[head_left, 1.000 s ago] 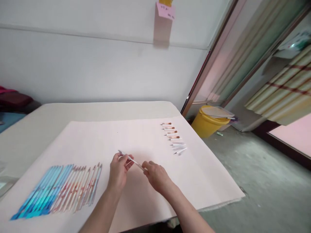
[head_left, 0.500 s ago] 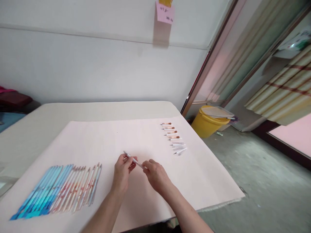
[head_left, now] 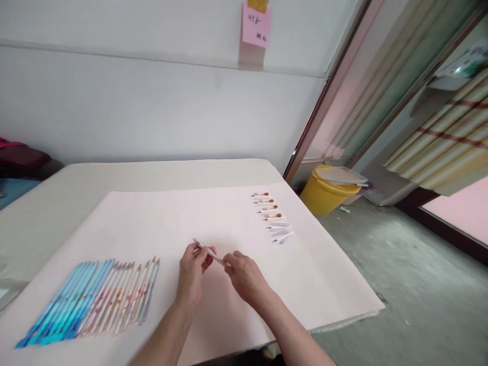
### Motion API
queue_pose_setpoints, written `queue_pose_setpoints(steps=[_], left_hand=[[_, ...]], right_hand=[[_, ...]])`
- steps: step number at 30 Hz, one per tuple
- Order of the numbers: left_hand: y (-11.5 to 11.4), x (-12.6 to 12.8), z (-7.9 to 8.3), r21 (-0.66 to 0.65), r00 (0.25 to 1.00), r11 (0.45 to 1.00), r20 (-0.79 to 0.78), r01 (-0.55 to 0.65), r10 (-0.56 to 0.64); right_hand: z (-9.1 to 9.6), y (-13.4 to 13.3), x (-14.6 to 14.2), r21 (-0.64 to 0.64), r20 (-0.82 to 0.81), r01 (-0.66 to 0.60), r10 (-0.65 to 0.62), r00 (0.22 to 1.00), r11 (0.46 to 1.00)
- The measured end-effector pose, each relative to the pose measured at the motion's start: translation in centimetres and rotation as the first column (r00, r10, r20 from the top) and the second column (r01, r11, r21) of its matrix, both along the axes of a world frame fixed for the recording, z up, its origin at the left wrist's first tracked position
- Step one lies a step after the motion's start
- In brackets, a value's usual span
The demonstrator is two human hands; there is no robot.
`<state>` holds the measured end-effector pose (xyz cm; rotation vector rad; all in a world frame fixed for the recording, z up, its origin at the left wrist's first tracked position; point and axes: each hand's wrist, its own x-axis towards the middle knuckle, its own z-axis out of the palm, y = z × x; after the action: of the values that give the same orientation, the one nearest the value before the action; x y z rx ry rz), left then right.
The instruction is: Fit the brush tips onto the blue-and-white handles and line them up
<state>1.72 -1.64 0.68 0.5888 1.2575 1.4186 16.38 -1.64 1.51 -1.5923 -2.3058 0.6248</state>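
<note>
Between my two hands is a slim white pen (head_left: 208, 249), tilted with its far end up and to the left. My left hand (head_left: 193, 267) pinches its middle between thumb and fingers. The fingers of my right hand (head_left: 244, 272) close on its near right end and hide that tip. To the left on the white sheet lies a row of pens, blue ones (head_left: 72, 290) first, then pale ones with reddish patterns (head_left: 118, 295). At the right, a column of short white pieces with dark tips (head_left: 272, 216) lies on the sheet, some beside brown-and-cream pieces.
The white sheet (head_left: 324, 284) covers much of the table (head_left: 171, 175), which stands against a pale wall. A yellow bucket (head_left: 324, 193) is on the floor beyond the right edge. A pink note (head_left: 256, 24) hangs on the wall. Dark red items (head_left: 23, 157) sit far left.
Both hands keep nearly the same place and grip on the pen. The view has shifted very slightly, and the pink note on the wall has swung.
</note>
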Motion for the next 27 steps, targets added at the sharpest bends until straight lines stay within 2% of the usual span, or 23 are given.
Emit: queue_pose_setpoints(steps=[9,19,27], left_hand=[[0.28,-0.26,0.17,-0.01,1.0,1.0,0.009,0.013,-0.013],[0.26,-0.28,0.32,-0.011,0.999,0.999,-0.005,0.039,-0.039],[0.22,-0.2,0.46,0.018,1.0,1.0,-0.026,-0.01,0.01]], right_hand=[[0.24,-0.11,-0.06,0.02,-0.001,0.01,-0.01,1.0,1.0],[0.61,-0.03,0.11,-0.016,-0.014,0.026,-0.026,1.0,1.0],[0.7,-0.07,-0.21,-0.053,-0.095,0.002,-0.008,0.995,0.999]])
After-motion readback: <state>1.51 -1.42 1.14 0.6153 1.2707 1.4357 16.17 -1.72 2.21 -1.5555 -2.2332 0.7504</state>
